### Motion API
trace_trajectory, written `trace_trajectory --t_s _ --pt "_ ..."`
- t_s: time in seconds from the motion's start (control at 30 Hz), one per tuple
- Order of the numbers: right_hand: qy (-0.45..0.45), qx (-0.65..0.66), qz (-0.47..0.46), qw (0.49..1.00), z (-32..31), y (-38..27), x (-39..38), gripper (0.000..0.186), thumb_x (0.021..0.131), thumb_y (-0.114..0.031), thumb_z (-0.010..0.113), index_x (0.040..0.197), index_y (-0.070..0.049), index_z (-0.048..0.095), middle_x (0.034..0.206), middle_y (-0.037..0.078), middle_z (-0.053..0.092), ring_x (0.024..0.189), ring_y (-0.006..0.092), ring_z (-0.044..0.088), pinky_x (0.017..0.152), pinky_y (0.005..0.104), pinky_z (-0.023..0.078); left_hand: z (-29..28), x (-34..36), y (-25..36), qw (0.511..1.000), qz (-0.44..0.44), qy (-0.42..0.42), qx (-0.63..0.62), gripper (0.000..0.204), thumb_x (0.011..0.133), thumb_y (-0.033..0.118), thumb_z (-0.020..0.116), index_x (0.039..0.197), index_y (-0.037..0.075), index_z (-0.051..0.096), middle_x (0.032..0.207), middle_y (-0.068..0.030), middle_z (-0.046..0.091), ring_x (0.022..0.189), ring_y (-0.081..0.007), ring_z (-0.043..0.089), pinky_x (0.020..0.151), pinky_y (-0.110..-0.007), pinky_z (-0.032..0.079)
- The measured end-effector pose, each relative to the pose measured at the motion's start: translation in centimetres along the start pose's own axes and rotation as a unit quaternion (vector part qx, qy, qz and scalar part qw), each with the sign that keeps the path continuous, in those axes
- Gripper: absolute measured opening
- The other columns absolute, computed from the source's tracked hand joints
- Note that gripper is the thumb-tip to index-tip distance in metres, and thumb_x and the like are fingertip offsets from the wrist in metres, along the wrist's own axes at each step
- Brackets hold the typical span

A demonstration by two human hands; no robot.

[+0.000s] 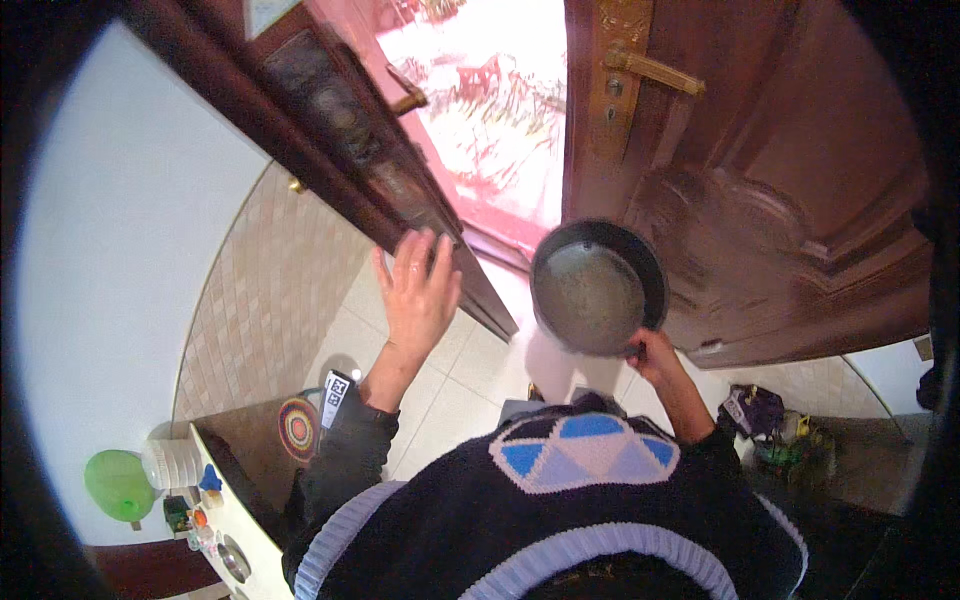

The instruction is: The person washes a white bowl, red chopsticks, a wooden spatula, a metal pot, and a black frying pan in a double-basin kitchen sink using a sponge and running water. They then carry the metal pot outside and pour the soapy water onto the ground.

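Observation:
My right hand [656, 358] grips the handle of a dark, deep-sided frying pan [592, 290], held level in front of my body. A murky grey-brown surface shows inside it; whether that is liquid or the pan's bottom I cannot tell. Raised at the left, my left hand [416, 300] has its fingers stretched and spread, with nothing in it. Its fingertips are at the lower part of a dark brown door leaf [335, 110]; contact is unclear. A second brown door leaf [790, 150] with a gold lever handle [660, 72] stands beyond the pan at the right.
Between the leaves, a gap opens onto bright outdoor ground [500, 110]. At lower left, a table [262, 545] holds small items near a green balloon-like object [119, 485] and stacked white containers [172, 463]. Bags [755, 412] sit by the right wall.

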State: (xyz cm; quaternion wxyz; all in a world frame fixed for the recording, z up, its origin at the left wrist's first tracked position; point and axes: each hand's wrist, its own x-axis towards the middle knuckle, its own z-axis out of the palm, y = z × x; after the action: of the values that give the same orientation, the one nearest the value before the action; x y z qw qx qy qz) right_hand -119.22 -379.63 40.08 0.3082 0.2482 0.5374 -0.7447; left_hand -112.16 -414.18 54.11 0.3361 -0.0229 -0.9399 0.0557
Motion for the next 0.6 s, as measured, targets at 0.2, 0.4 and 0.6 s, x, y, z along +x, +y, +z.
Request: trace_trajectory --t_s 0.2,0.4,0.6 --pt "-0.033 -0.016 0.015 0.999 5.4 -1.0 2.0 0.006 0.07 -0.006 0.054 0.074 -0.006 0.05 0.063 0.005 0.051 0.049 0.0149 0.049 0.036 0.0254 0.039 -1.0 -4.3 -4.5 0.97 -0.176 0.143 -0.087 0.051 0.074 0.014 0.065 0.121 0.002 0.046 0.125 -0.023 0.035 0.113 -0.0362 0.037 0.096 -0.043 0.031" --pt "-0.101 -0.078 0.013 0.992 9.3 -2.2 7.2 0.014 0.071 -0.007 0.055 0.079 0.002 0.048 0.063 0.013 0.054 0.048 0.0226 0.057 0.034 0.0258 0.042 -2.8 -8.4 -10.3 0.908 -0.307 0.27 -0.088 0.026 0.079 0.019 0.05 0.093 -0.002 0.047 0.096 -0.013 0.041 0.094 -0.0257 0.041 0.088 -0.04 0.03" --pt "-0.137 -0.079 0.014 0.987 11.2 -1.6 11.6 0.01 0.071 -0.007 0.054 0.078 -0.001 0.05 0.061 0.01 0.053 0.045 0.0196 0.053 0.036 0.0271 0.043 -3.5 -5.6 -6.9 0.899 -0.219 0.373 0.071 0.022 0.081 0.014 0.047 0.095 -0.003 0.047 0.108 -0.0157 0.039 0.104 -0.0295 0.043 0.093 -0.045 0.034"
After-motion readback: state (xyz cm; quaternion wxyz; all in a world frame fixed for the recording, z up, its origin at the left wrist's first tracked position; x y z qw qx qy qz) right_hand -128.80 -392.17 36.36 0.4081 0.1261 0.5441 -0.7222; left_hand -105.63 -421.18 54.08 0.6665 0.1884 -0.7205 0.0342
